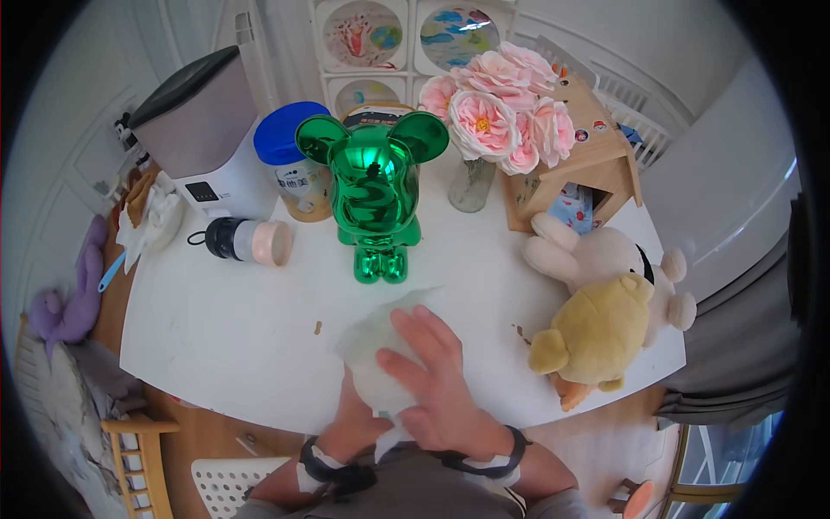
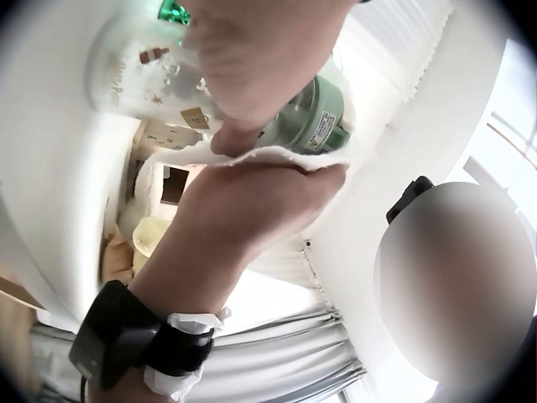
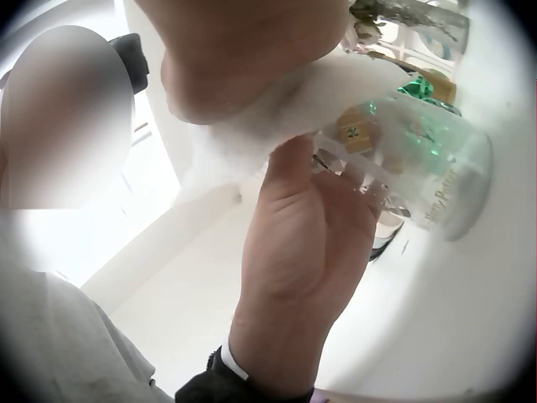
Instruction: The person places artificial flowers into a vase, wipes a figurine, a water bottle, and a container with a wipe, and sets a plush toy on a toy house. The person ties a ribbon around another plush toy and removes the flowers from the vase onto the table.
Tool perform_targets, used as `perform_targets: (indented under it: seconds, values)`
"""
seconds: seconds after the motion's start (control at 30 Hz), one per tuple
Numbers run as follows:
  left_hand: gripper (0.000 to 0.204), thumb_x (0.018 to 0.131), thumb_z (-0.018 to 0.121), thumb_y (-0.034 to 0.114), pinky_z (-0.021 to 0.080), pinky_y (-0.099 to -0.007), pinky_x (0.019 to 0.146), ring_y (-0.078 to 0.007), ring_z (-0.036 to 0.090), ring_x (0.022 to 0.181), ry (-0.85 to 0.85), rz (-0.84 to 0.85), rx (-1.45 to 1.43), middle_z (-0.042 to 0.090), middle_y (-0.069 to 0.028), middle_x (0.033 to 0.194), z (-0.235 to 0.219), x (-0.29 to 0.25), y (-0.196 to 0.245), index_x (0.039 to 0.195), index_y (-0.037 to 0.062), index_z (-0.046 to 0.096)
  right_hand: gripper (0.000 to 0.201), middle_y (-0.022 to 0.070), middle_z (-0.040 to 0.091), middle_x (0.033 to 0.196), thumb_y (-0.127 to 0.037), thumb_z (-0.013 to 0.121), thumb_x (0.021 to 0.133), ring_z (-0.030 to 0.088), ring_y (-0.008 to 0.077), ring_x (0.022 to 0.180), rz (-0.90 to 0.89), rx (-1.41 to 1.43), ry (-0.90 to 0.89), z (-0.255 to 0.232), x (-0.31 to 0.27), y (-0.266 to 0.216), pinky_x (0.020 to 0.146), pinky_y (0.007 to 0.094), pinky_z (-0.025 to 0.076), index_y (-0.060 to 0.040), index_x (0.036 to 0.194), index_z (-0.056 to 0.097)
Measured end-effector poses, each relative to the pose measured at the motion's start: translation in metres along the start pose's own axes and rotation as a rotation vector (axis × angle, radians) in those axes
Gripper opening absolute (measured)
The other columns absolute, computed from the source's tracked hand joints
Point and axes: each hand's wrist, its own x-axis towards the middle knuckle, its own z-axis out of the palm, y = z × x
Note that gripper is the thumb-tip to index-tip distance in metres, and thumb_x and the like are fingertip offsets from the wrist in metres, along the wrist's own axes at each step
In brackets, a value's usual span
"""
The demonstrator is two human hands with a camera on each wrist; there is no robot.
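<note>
A clear bottle (image 2: 138,80) with gold print and a green cap (image 2: 323,117) is held close above the near edge of the white table (image 1: 225,346). My left hand (image 1: 350,424) grips it round the body, as the right wrist view also shows. A thin white cloth or tissue (image 1: 372,346) drapes over the bottle and hides most of it in the head view. Over that cloth curves my right hand (image 1: 441,389), holding it against the bottle with the fingers spread. Directly beyond both hands stands a shiny green bear figure (image 1: 376,182).
Behind the figure are a blue-lidded tub (image 1: 294,160) and pink roses (image 1: 497,117) in a glass vase (image 1: 471,186). A black and pink bottle (image 1: 251,240) lies at left, near a white appliance (image 1: 203,130). Plush toys (image 1: 596,329) and a wooden house (image 1: 571,164) occupy the right.
</note>
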Motion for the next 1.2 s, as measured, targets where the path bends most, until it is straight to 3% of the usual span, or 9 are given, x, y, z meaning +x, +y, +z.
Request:
perform_targets:
  seconds: [0.17, 0.4, 0.47, 0.6, 0.7, 0.87, 0.93, 1.07, 1.2]
  values:
    - [0.073, 0.072, 0.084, 0.020, 0.045, -0.0390, 0.096, -0.0278, 0.053, 0.119, -0.084, -0.004, 0.093, 0.051, -0.0135, 0.129, -0.011, 0.001, 0.014, 0.133, 0.0067, 0.046, 0.040, 0.0177, 0.061, 0.121, -0.025, 0.068, 0.071, 0.055, 0.0323, 0.119, -0.336, -0.440, -0.162, -0.003, 0.019, -0.022, 0.103, 0.0454, 0.044, -0.0014, 0.104, 0.067]
    - [0.069, 0.073, 0.083, 0.019, 0.046, -0.0386, 0.095, -0.0275, 0.055, 0.117, -0.213, -0.028, 0.211, 0.053, -0.0130, 0.127, -0.010, 0.015, 0.031, 0.131, 0.0074, 0.049, 0.029, 0.0112, 0.061, 0.090, -0.019, 0.063, 0.060, 0.060, 0.0284, 0.094, -0.299, -0.592, -0.350, 0.000, 0.049, -0.033, 0.090, 0.0407, 0.050, -0.0017, 0.084, 0.063]
    - [0.067, 0.073, 0.083, 0.019, 0.046, -0.0385, 0.095, -0.0274, 0.055, 0.117, -0.245, -0.044, 0.250, 0.054, -0.0128, 0.126, -0.013, 0.021, 0.036, 0.130, 0.0076, 0.050, 0.020, 0.0093, 0.057, 0.078, -0.018, 0.066, 0.063, 0.058, 0.0265, 0.081, -0.137, -0.423, -0.530, -0.001, 0.060, -0.032, 0.078, 0.0388, 0.050, -0.0039, 0.074, 0.058]
    - [0.065, 0.073, 0.083, 0.019, 0.047, -0.0383, 0.094, -0.0272, 0.056, 0.116, -0.324, -0.049, 0.305, 0.055, -0.0125, 0.125, -0.010, 0.038, 0.047, 0.129, 0.0080, 0.052, 0.015, 0.0098, 0.057, 0.074, -0.015, 0.067, 0.071, 0.056, 0.0280, 0.074, -0.128, -0.203, -0.497, -0.010, 0.070, -0.013, 0.071, 0.0375, 0.048, -0.0033, 0.070, 0.056]
    - [0.063, 0.074, 0.082, 0.018, 0.047, -0.0381, 0.094, -0.0270, 0.056, 0.115, -0.390, -0.049, 0.334, 0.056, -0.0122, 0.124, -0.015, 0.032, 0.051, 0.128, 0.0083, 0.053, 0.013, 0.0124, 0.059, 0.075, -0.011, 0.063, 0.081, 0.055, 0.0317, 0.072, 0.102, 0.083, -0.482, -0.016, 0.079, -0.001, 0.070, 0.0356, 0.048, -0.0015, 0.075, 0.058]
    - [0.060, 0.074, 0.082, 0.018, 0.048, -0.0379, 0.093, -0.0268, 0.057, 0.114, -0.480, -0.057, 0.397, 0.057, -0.0119, 0.123, -0.015, 0.029, 0.054, 0.127, 0.0087, 0.055, 0.021, 0.0055, 0.065, 0.083, -0.017, 0.053, 0.095, 0.057, 0.0158, 0.076, 0.637, 0.708, -0.447, -0.005, 0.067, 0.018, 0.070, 0.0308, 0.047, 0.0004, 0.094, 0.065]
    - [0.053, 0.076, 0.079, 0.015, 0.050, -0.0369, 0.091, -0.0261, 0.060, 0.112, -0.267, -0.024, 0.495, 0.061, -0.0115, 0.118, -0.017, 0.013, 0.033, 0.123, 0.0075, 0.058, 0.029, 0.0048, 0.065, 0.086, -0.022, 0.048, 0.098, 0.056, 0.0134, 0.080, 0.683, 0.811, -0.365, 0.002, 0.056, 0.022, 0.073, 0.0301, 0.047, 0.0014, 0.097, 0.065]
    - [0.059, 0.074, 0.079, 0.014, 0.049, -0.0385, 0.093, -0.0275, 0.060, 0.114, -0.242, 0.048, 0.526, 0.062, -0.0129, 0.119, -0.013, 0.009, 0.045, 0.128, 0.0060, 0.054, 0.054, 0.0071, 0.067, 0.093, -0.041, 0.032, 0.104, 0.059, 0.0131, 0.088, 0.674, 0.832, -0.186, 0.011, 0.031, 0.022, 0.083, 0.0293, 0.048, 0.0036, 0.103, 0.063]
    - [0.075, 0.075, 0.080, 0.017, 0.038, -0.0430, 0.107, -0.0311, 0.042, 0.134, -0.216, 0.110, 0.573, 0.042, -0.0172, 0.145, -0.014, 0.014, 0.036, 0.140, 0.0067, 0.043, 0.064, 0.0093, 0.066, 0.099, -0.051, 0.026, 0.105, 0.060, 0.0152, 0.095, 0.632, 0.803, -0.094, 0.023, -0.007, 0.032, 0.089, 0.0309, 0.047, 0.0026, 0.114, 0.060]
